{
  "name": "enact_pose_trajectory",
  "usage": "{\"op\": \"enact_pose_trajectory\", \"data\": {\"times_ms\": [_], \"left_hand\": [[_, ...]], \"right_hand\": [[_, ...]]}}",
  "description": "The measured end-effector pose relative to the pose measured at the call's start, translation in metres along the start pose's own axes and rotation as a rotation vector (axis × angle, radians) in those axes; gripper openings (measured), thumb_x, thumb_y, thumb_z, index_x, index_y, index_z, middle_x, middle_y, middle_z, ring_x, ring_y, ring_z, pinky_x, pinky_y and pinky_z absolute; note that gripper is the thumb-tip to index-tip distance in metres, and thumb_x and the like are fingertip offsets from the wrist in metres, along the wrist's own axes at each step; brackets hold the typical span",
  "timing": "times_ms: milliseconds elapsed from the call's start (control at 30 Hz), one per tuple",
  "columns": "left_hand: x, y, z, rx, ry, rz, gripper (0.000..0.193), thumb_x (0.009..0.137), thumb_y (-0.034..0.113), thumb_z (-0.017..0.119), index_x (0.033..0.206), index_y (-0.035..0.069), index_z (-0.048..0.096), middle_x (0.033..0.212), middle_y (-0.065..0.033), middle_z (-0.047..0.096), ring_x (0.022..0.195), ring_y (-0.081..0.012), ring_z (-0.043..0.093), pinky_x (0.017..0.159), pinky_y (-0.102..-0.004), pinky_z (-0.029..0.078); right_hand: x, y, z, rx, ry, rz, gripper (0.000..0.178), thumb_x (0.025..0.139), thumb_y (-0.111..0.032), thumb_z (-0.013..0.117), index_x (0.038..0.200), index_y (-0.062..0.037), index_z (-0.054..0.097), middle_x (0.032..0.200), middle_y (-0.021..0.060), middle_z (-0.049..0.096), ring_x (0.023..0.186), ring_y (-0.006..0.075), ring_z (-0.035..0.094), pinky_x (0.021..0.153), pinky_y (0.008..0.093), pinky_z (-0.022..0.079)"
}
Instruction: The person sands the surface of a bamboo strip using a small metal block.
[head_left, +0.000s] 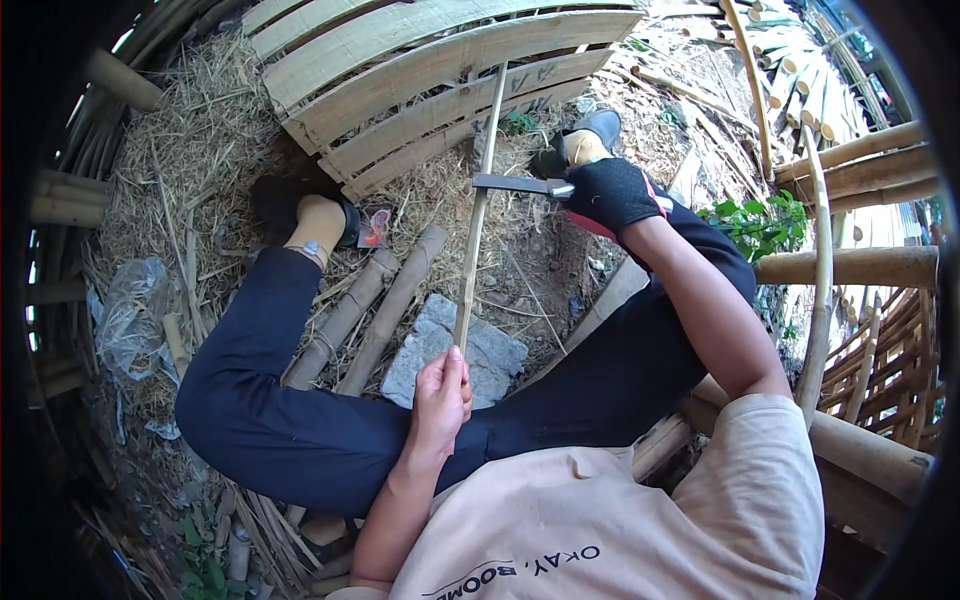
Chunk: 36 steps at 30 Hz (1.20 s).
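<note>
My bare left hand (440, 400) is closed round the near end of a long, thin bamboo strip (473, 255). The strip runs away from me over a grey stone block (447, 345), and its far end reaches the slatted wooden crate. My right hand (612, 200), in a black and red glove, grips a knife (515, 184) by its handle. The knife's flat, dark blade points left and lies across the strip, about midway along it. The glove hides most of the handle.
A pale slatted wooden crate (440, 90) stands ahead. Two bamboo poles (395, 310) lie between my legs. Straw covers the ground, with a clear plastic bag (137, 315) at left. Bamboo rails (850, 266) and a leafy plant (757, 222) are at right. Cut bamboo (800, 85) lies beyond.
</note>
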<state>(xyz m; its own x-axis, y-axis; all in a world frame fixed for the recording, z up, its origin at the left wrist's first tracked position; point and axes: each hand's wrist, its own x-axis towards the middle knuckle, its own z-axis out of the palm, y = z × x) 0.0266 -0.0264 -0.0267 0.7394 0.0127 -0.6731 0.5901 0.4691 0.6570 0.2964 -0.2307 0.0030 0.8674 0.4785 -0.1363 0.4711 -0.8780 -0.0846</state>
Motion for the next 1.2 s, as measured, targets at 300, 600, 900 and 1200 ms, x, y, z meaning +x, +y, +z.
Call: {"op": "enact_pose_trajectory", "data": {"times_ms": [300, 600, 900, 1200], "left_hand": [[-0.003, 0.004, 0.000, -0.050, 0.004, -0.031, 0.037, 0.109, 0.037, 0.043, 0.081, 0.013, 0.045, 0.055, 0.0100, 0.030, 0.041, 0.0002, 0.025, 0.037, -0.0209, 0.017], [0.000, 0.000, 0.002, 0.056, 0.036, 0.001, 0.038, 0.110, 0.037, 0.039, 0.081, 0.013, 0.044, 0.055, 0.0094, 0.026, 0.040, -0.0003, 0.022, 0.036, -0.0210, 0.016], [0.001, 0.000, 0.002, 0.036, 0.040, -0.003, 0.037, 0.109, 0.036, 0.043, 0.080, 0.013, 0.045, 0.055, 0.0098, 0.032, 0.041, 0.0002, 0.028, 0.036, -0.0198, 0.020], [-0.002, 0.005, 0.002, -0.021, 0.016, -0.022, 0.036, 0.109, 0.035, 0.044, 0.080, 0.013, 0.046, 0.055, 0.0091, 0.034, 0.041, -0.0008, 0.029, 0.037, -0.0210, 0.021]], "right_hand": [[-0.033, -0.042, 0.006, 0.274, -0.147, -0.259, 0.032, 0.087, -0.044, 0.068, 0.094, -0.0134, 0.073, 0.078, 0.0179, 0.069, 0.077, 0.0385, 0.069, 0.070, 0.0483, 0.054], [-0.034, -0.051, 0.008, 0.092, -0.328, -0.169, 0.018, 0.078, -0.024, 0.065, 0.089, -0.0173, 0.077, 0.081, 0.0132, 0.073, 0.081, 0.0322, 0.073, 0.073, 0.0451, 0.058], [-0.024, -0.050, 0.007, 0.049, -0.279, -0.152, 0.019, 0.078, -0.024, 0.064, 0.090, -0.0183, 0.077, 0.083, 0.0119, 0.073, 0.082, 0.0318, 0.073, 0.072, 0.0456, 0.058], [0.005, 0.009, 0.009, -0.008, 0.042, 0.022, 0.024, 0.084, -0.033, 0.067, 0.089, -0.0117, 0.076, 0.082, 0.0193, 0.070, 0.078, 0.0376, 0.070, 0.072, 0.0466, 0.056]]}}
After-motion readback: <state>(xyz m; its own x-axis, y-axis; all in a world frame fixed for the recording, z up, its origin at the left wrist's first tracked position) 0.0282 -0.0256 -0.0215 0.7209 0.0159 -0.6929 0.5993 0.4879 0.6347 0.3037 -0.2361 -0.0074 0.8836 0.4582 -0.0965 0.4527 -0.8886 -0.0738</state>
